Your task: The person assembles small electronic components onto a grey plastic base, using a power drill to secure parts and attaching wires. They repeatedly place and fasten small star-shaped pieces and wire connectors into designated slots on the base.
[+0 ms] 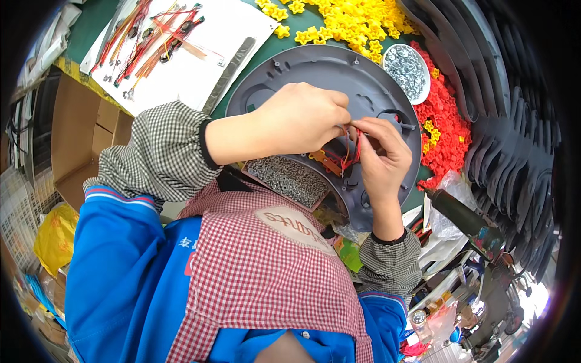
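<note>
A dark grey curved plastic shell [272,75] lies on the green table under both hands. Above it, my left hand [305,118] is closed in a pinch on thin red wires [346,162]. My right hand [384,157] faces it from the right, with thumb and fingers also pinching the wires. The fingertips nearly meet, and the exact spot they grip is hidden. Below the hands the wires hang toward an orange-brown strip [327,162] lying over the shell. Part of the shell's inner face is covered by my left hand.
Wire harnesses [163,36] lie on a white board [193,78]. Yellow star pieces [357,24] and red plastic parts [445,121] are heaped behind and right. Screws fill a white bowl [427,85] and a tray [287,178]. Grey curved panels [514,157] and a dark cylindrical tool [463,221] stand right.
</note>
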